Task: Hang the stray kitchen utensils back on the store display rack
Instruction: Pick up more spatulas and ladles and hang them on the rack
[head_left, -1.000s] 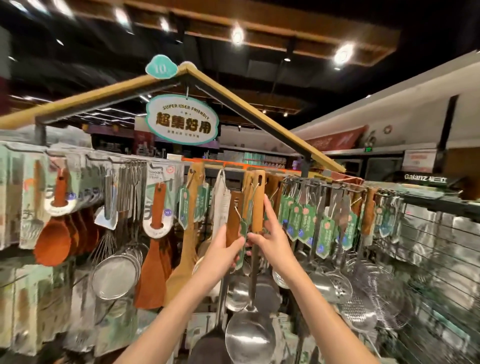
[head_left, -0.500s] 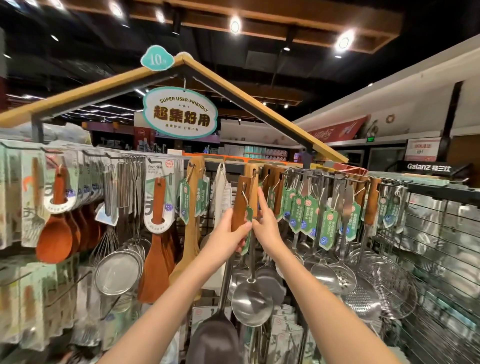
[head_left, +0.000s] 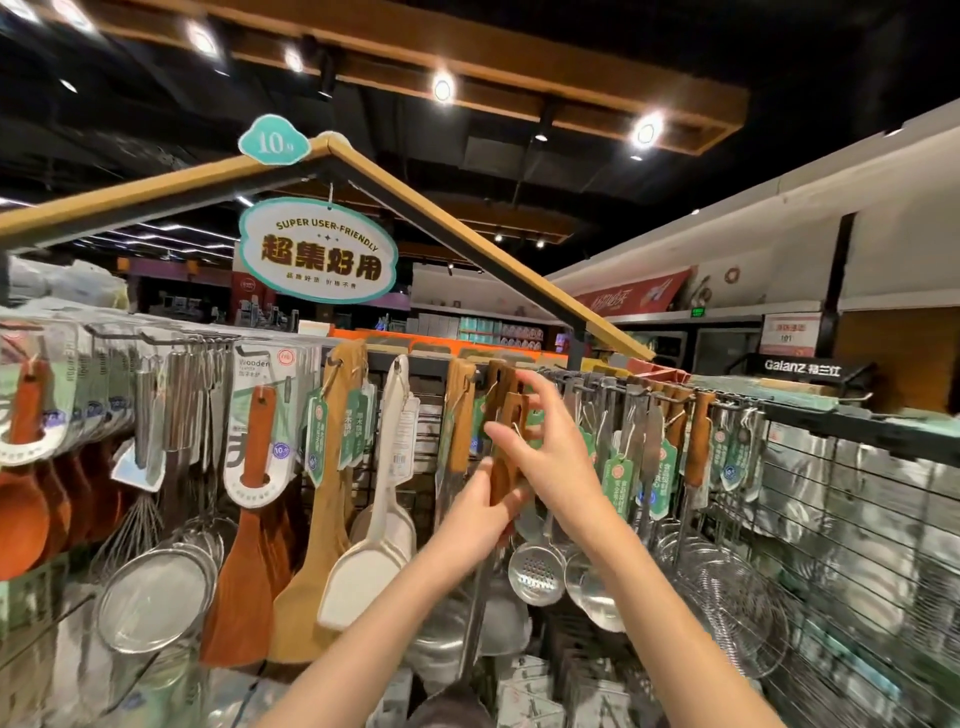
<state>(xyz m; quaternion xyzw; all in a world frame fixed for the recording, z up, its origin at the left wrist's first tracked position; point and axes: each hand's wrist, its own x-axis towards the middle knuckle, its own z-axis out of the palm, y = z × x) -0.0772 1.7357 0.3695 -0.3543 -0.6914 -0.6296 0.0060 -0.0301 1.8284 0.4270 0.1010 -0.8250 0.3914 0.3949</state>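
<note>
A: Quick one. We see the left hand (head_left: 480, 512) curled round the lower part of the wooden handle (head_left: 508, 449) of the stray utensil, just under the rack rail (head_left: 587, 375), mid-row.

B: And the right hand (head_left: 545, 444)? We read it as spread, fingers fanned over the handle's top, thumb out to the left. Touching the wood, not clearly pinching.

A: Agreed. Where's the working end?

B: A steel shaft (head_left: 475, 618) drops from the left hand to a dark head (head_left: 452, 709) at the bottom edge. We can't tell what kind of head it is.

A: Handling: we judge it stiff, long, bottom-heavy, so it'll swing if held only at the top. Wood is matte and grippy; the steel would be slicker.

B: So hold low on the wood to steer, and guide the handle's slot at the top onto the hook. Not fragile.

A: Neighbours: a green paper tag (head_left: 618, 480) on string, floppy, could snag. A perforated steel skimmer (head_left: 535, 571), shiny and rigid. A pale wooden spatula (head_left: 306, 597), flat and smooth.

B: A wire strainer (head_left: 156, 605) on the left, fine mesh, round rim.
</note>
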